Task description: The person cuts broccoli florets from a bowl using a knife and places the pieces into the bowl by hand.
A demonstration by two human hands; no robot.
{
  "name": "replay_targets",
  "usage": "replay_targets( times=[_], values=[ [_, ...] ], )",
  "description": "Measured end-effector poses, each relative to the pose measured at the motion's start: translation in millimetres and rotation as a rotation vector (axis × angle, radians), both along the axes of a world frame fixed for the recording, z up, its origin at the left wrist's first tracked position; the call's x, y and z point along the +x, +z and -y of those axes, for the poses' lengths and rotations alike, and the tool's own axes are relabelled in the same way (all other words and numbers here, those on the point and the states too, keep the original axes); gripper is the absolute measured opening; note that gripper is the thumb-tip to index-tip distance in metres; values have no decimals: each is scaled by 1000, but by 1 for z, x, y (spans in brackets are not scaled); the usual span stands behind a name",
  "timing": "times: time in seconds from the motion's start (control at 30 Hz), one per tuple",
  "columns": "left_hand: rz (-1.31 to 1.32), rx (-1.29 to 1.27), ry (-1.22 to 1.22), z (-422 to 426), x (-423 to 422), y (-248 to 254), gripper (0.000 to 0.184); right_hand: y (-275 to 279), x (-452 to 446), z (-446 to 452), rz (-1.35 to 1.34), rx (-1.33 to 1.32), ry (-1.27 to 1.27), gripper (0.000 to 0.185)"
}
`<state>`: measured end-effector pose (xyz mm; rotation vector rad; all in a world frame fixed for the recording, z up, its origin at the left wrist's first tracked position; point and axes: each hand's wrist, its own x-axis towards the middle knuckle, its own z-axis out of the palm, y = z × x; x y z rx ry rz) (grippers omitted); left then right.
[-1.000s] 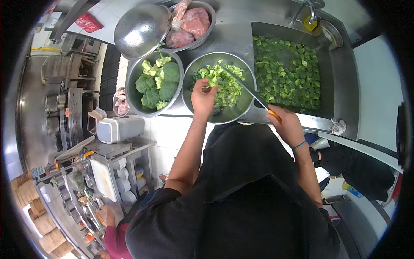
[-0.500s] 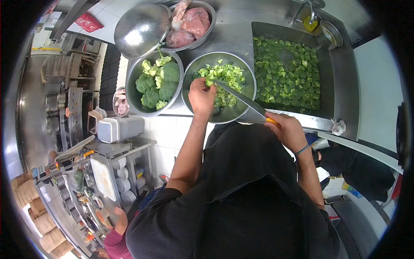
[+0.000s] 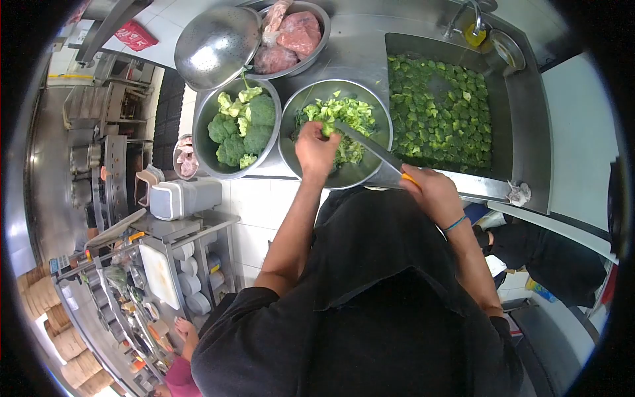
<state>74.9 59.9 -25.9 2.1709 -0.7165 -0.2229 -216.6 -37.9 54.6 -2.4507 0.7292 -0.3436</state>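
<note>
Closer to the left hand (image 3: 316, 152) than a second ago, the long, straight steel knife (image 3: 369, 143) slants over the round, grey steel bowl (image 3: 364, 173), its tip at or just beside a small green broccoli piece (image 3: 328, 129). That hand pinches the piece; the right hand (image 3: 433, 192) grips the knife's orange handle. Should the firm, knobbly piece roll, the knife could nick the left hand. Left of the bowl, a deep steel basin (image 3: 211, 108) holds bumpy, domed dark-green broccoli heads (image 3: 233, 149).
</note>
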Motion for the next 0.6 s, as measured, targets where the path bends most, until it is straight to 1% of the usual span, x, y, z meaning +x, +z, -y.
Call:
replay_targets(
  times=[0.07, 0.1, 0.2, 0.23, 0.33, 0.4, 0.47, 0.5, 0.57, 0.6],
  values=[
    [-127, -88, -24, 4, -22, 5, 34, -3, 8, 6, -103, 37, -16, 36],
    [-97, -108, -53, 7, -27, 4, 35, -4, 12, 8, -154, 55, -23, 36],
    [-78, -188, -73, 6, -20, 0, 38, -10, 16, 9, -155, 84, -46, 37],
    [-79, -169, -92, 3, -16, 1, 41, -10, 15, 9, -138, 100, -59, 37],
    [-406, -213, -51, -2, -4, 3, 44, -12, 9, 10, -85, 155, -107, 38],
    [-514, -287, -95, -4, -1, 5, 43, -11, 7, 11, -48, 195, -146, 38],
    [-628, -361, -145, -3, -3, 7, 43, -7, 6, 11, -1, 297, -198, 37],
    [-763, -440, -171, -2, -7, 13, 40, -4, 6, 11, 23, 348, -223, 37],
    [-1033, -599, -223, 0, -17, 26, 36, 3, 10, 12, 77, 343, -221, 37],
    [-1095, -605, -227, 1, -20, 31, 35, 6, 11, 12, 105, 341, -218, 37]
  ],
)
